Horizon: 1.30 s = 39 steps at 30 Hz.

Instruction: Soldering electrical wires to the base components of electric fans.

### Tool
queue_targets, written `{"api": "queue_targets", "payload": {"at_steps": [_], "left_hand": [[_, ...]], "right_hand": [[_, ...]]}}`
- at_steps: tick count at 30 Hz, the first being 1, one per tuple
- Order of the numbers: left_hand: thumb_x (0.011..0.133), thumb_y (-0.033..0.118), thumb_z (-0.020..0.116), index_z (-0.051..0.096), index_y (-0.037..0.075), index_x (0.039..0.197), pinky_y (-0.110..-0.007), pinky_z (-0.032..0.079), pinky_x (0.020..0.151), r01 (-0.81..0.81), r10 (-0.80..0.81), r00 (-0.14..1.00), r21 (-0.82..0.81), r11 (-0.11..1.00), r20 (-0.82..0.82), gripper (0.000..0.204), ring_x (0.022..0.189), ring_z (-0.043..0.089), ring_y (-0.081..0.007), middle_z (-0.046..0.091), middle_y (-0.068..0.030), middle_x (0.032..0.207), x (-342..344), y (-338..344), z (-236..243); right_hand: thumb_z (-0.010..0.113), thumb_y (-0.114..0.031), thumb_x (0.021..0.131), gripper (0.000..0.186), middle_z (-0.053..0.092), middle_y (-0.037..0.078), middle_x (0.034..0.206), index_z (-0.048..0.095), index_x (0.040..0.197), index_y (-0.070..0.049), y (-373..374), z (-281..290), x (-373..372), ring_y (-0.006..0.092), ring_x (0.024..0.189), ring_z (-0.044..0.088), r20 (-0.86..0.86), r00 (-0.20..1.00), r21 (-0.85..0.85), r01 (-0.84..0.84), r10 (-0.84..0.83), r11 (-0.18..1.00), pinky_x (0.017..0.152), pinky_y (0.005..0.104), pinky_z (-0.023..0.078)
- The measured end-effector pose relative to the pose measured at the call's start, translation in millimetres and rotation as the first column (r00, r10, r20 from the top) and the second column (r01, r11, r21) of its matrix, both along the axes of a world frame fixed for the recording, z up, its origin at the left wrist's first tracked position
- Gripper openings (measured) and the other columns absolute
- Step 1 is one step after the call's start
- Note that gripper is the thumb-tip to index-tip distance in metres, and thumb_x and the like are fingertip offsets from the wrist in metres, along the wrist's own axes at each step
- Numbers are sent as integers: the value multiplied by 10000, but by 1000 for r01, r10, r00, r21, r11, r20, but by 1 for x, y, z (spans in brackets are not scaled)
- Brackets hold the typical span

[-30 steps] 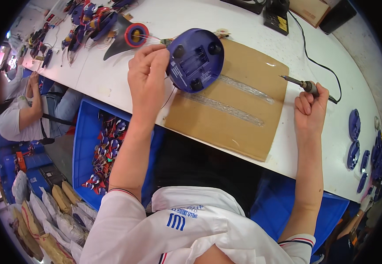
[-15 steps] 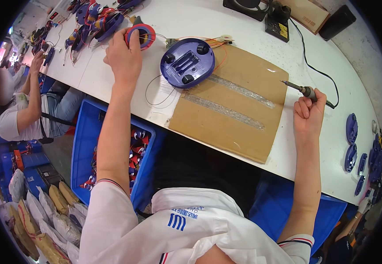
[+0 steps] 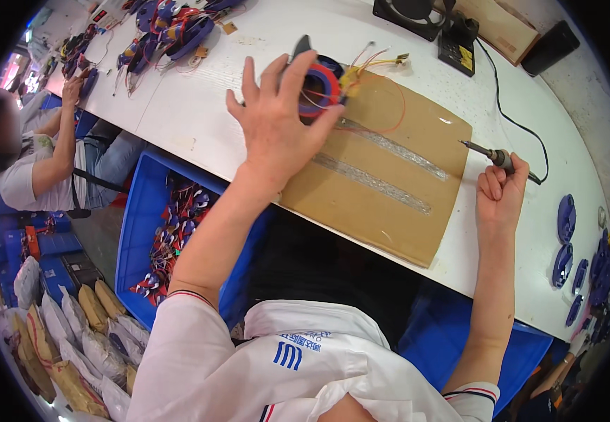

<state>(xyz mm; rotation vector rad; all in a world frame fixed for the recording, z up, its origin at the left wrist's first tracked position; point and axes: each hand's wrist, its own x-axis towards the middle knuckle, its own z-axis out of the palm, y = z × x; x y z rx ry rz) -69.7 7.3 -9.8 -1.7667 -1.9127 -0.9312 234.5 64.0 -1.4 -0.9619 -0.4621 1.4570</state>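
My left hand (image 3: 277, 119) reaches over the left edge of the cardboard sheet (image 3: 375, 190). Its thumb and forefinger span a round toy housing (image 3: 331, 79) with a red rim and a purple inner ring, while the other fingers are spread. A dark fin-shaped piece (image 3: 303, 46) sticks up beside the forefinger. Yellow, red and white wires (image 3: 367, 65) trail from the housing to the right; my hand hides part of it. In my closed right hand (image 3: 496, 200) is a soldering iron (image 3: 496, 156), its tip pointing left, above the table right of the cardboard.
Wired toy parts (image 3: 178, 32) are piled at the far left. A black fan (image 3: 410, 15) and a soldering stand (image 3: 458, 46) stand at the back. Purple shells (image 3: 566, 218) lie at the right. Below the table sits a blue bin (image 3: 132, 246). Another person (image 3: 45, 165) works at left.
My left hand has moved right, bringing the red-rimmed housing over the cardboard. The purple base's battery side no longer shows. My right hand still holds the soldering iron, slightly lower and farther right in view.
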Motion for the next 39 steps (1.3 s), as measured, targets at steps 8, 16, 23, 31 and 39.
{"api": "queue_targets", "payload": {"at_steps": [8, 16, 23, 31, 39], "left_hand": [[722, 561, 692, 379, 378, 1362, -745, 245, 900, -327, 327, 945, -56, 943, -3, 736, 1307, 241, -492, 402, -187, 1380, -136, 54, -11], [687, 684, 631, 218, 450, 1427, -740, 279, 893, -505, 511, 859, -124, 854, 23, 880, 1245, 316, -457, 335, -205, 1418, -248, 111, -33], [801, 421, 714, 519, 14, 1259, -334, 491, 880, 12, 85, 967, 370, 929, -242, 643, 1005, 606, -288, 611, -168, 1142, -141, 132, 66], [684, 171, 785, 484, 97, 1315, -415, 318, 1031, 948, -948, 319, 11, 319, -9, 703, 1252, 412, -308, 450, -144, 1349, 286, 110, 110], [722, 596, 659, 537, 184, 1285, -563, 201, 1061, 947, -996, -35, -322, -8, -77, 708, 1382, 139, -437, 280, -240, 1457, 617, 73, 53]], "right_hand": [[534, -204, 893, 177, 419, -33, 547, 566, 898, -30, -1, -2, 3, 22, 373, 232, -4, 999, 14, -45, 45, 999, 362, 171, 185], [589, -202, 860, 104, 436, -42, 549, 593, 857, -98, 5, -9, 6, 22, 390, 233, -40, 999, -83, 13, -16, 996, 353, 183, 164], [609, -179, 765, 129, 387, -28, 510, 543, 676, -113, 7, -12, -7, 56, 401, 251, -74, 995, -44, 61, -65, 997, 367, 211, 183], [590, -287, 836, 300, 580, 56, 716, 583, 784, 8, 18, -43, -24, 148, 632, 490, 219, 951, 361, 129, -218, 923, 572, 289, 419], [609, -325, 854, 377, 589, 121, 960, 538, 1021, 5, 38, -50, -5, 206, 817, 539, 234, 936, 77, -287, 262, 955, 707, 304, 437]]}}
